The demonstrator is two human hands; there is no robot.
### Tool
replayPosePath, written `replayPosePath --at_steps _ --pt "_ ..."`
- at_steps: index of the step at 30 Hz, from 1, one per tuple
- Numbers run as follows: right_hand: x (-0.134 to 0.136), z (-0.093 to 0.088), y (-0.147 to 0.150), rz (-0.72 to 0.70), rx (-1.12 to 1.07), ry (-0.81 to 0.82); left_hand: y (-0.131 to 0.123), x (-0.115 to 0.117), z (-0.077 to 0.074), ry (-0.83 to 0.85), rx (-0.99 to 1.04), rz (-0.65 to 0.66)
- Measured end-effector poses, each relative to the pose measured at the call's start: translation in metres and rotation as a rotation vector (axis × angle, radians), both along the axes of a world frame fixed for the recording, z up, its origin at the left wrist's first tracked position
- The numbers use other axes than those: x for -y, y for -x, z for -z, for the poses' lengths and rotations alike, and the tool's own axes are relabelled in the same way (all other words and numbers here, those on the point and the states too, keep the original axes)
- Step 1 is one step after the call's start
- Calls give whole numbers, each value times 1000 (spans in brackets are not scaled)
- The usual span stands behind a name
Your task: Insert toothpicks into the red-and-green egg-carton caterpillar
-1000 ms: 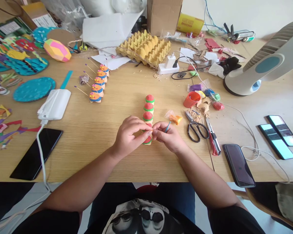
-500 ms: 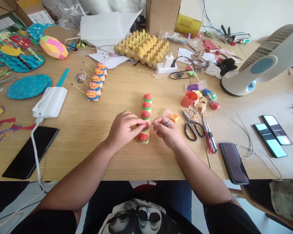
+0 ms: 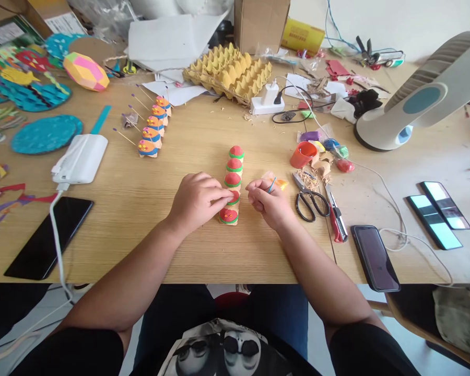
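A red and green caterpillar (image 3: 233, 172) made of egg-carton cups lies in a row on the wooden table (image 3: 149, 235). My left hand (image 3: 198, 201) pinches the cup second from the near end with its fingertips. The nearest cup (image 3: 228, 215), red with small yellow dots, shows just below those fingers. My right hand (image 3: 268, 201) is closed to the right of the row, holding a thin blue stick (image 3: 271, 185) upright. A small clear bag with orange bits (image 3: 280, 184) lies just behind that hand.
Scissors (image 3: 311, 198), a red utility knife (image 3: 337, 216) and a dark phone (image 3: 374, 257) lie to the right. An orange cup (image 3: 304, 155) and clay lumps sit behind them. A second caterpillar (image 3: 152, 130), a power bank (image 3: 80, 159), another phone (image 3: 49, 237), an egg tray (image 3: 231, 70) and a fan (image 3: 419, 99) stand around.
My hands have drawn apart. The left stays pinched on the caterpillar, and the right has pulled away to the right with the blue stick. The front cup now shows.
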State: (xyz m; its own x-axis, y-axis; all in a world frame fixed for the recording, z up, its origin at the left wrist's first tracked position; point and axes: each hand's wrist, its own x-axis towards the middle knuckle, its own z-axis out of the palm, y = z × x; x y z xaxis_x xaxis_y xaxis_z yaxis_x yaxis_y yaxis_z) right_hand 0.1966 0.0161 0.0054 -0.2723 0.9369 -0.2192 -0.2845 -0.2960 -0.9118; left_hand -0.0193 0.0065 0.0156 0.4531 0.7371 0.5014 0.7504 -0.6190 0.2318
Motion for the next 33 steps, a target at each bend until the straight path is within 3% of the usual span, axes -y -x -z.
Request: replayPosePath --at_steps 12,21,33 --pt "1 0 0 -16 4 1 0 -2 7 66 19 -38" --pt "1 2 0 -26 -15 -24 -3 0 4 116 87 -45" --pt "2 0 2 -40 109 -87 -1 -1 5 273 361 -129"
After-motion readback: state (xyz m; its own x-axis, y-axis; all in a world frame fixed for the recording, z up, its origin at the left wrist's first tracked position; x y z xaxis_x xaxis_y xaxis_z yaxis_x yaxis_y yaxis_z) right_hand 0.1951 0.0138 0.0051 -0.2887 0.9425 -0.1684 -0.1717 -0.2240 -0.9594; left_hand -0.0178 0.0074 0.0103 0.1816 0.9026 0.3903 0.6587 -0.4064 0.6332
